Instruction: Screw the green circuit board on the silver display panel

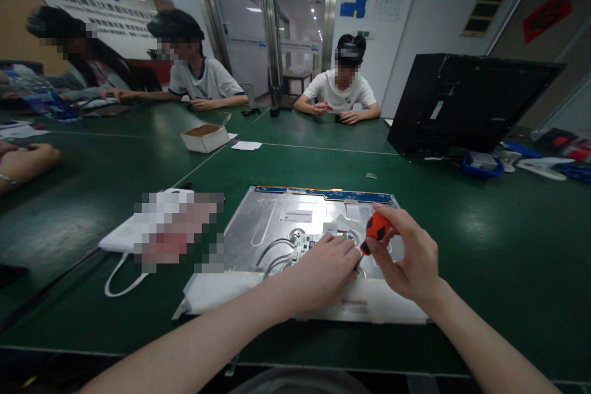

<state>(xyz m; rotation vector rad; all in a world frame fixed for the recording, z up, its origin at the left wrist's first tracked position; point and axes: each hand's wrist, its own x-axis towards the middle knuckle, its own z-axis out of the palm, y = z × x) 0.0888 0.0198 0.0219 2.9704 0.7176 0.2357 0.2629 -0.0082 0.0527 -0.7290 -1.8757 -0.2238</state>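
1. At the far left, a clear bottle (44,95) lies tilted on the green counter (508,246), close to seated people
2. Nearer, on the left, a white item (122,234) with a white loop rests left of the metal panel (249,231)
3. Farther back, an open white box (205,139) sits beside white paper (246,146)
4. The panel lies flat at the near middle, a blue circuit strip (300,192) along its far edge and black cables (272,249) running to a small board (302,241)
5. The left hand (325,268) rests over the board, fingers bent; whether it grips anything, I cannot tell
6. The right hand (409,255) pinches the red-and-black screwdriver (377,228), tilted over the panel
7. At far right stands a black monitor (466,101), a blue tray (482,164) just beside it
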